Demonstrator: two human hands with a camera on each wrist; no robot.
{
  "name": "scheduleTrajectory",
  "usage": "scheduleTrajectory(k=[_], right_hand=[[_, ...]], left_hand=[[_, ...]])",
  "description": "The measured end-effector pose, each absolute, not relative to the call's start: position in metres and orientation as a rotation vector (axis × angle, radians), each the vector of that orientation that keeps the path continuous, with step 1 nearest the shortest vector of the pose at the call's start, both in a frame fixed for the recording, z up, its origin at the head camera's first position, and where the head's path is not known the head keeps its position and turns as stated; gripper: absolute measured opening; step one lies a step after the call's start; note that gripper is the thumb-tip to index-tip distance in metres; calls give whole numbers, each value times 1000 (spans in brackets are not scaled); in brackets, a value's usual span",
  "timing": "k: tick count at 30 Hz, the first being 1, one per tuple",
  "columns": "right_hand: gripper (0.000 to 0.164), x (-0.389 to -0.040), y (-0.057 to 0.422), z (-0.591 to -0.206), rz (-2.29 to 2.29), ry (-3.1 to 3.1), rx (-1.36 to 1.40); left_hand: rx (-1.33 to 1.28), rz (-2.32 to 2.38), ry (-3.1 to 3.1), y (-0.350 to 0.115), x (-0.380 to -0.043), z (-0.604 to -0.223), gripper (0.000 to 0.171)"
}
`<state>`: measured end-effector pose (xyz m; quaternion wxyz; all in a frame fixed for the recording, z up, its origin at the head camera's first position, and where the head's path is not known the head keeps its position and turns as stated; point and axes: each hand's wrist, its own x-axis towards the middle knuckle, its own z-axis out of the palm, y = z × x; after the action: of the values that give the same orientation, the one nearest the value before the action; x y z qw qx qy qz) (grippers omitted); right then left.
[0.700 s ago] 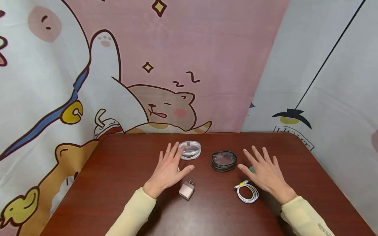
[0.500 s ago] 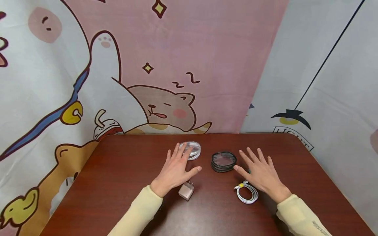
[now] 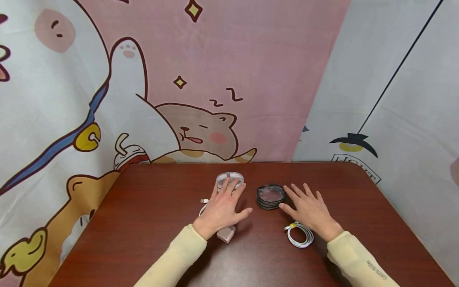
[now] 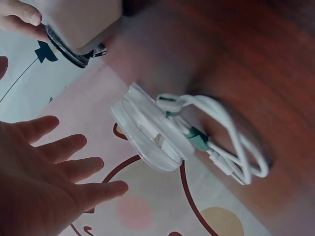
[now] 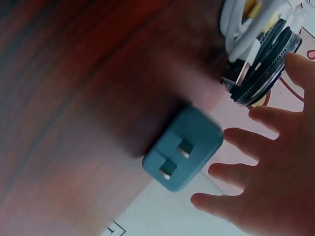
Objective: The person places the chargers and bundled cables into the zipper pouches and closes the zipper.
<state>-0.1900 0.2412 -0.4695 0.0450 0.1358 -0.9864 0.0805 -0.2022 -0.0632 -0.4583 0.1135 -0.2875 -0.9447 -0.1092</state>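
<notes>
fingers (image 3: 239, 192), head view: spread and nearly straight on left hand (image 3: 222, 210) and right hand (image 3: 312, 211) alike; gripped nothing. left hand: hung before a white-rimmed pouch (image 3: 229, 175), partly hid a pink charger (image 3: 226, 235) and most of a white cable (image 3: 204, 201); probably opened flat for passing above rather than holding. right hand: hung beside a black-rimmed pouch (image 3: 267, 195), contact impossible to tell. yellow-tied cable (image 3: 309, 239): lay coiled on table (image 3: 143, 223), just nearer than right hand; tied presumably against unwinding. spacing: likely meant for lifting each piece singly.

against the head frame just earlier: shifted inward with both hands; bared the white cable's plug at left; covered the pink charger's prongs; lost sight of the teal beneath right hand; left pouches and yellow-tied cable in place.

left wrist view: showed white cable looped just beside the white-rimmed pouch, with green tie (image 4: 198, 139), presumably for compactness; showed left hand apart from both.

right wrist view: showed teal charger (image 5: 184, 147) on the table, prong side toward the camera, near right fingertips; touch impossible to confirm.
</notes>
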Motion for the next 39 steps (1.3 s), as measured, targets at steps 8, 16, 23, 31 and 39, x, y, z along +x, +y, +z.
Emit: scheduleTrajectory(k=[8,16,23,31,39], right_hand=[[60,-187,235,-473,199,-2998,481],[57,-181,228,-471,245,-2989,545],[57,-173,219,-469,227,-2990,632],[56,-168,206,-466,222,-3011,676],[58,-167,202,-464,242,-3005,708]], left_hand=[[-829,-376,-2786,-69,-201,-463,78],[-825,-402,-2800,-71,-201,-464,78],[-874,-378,-2784,-67,-201,-462,78],[-939,-390,-2812,-60,-199,-461,80],[-985,-342,-2826,-52,-201,-458,80]])
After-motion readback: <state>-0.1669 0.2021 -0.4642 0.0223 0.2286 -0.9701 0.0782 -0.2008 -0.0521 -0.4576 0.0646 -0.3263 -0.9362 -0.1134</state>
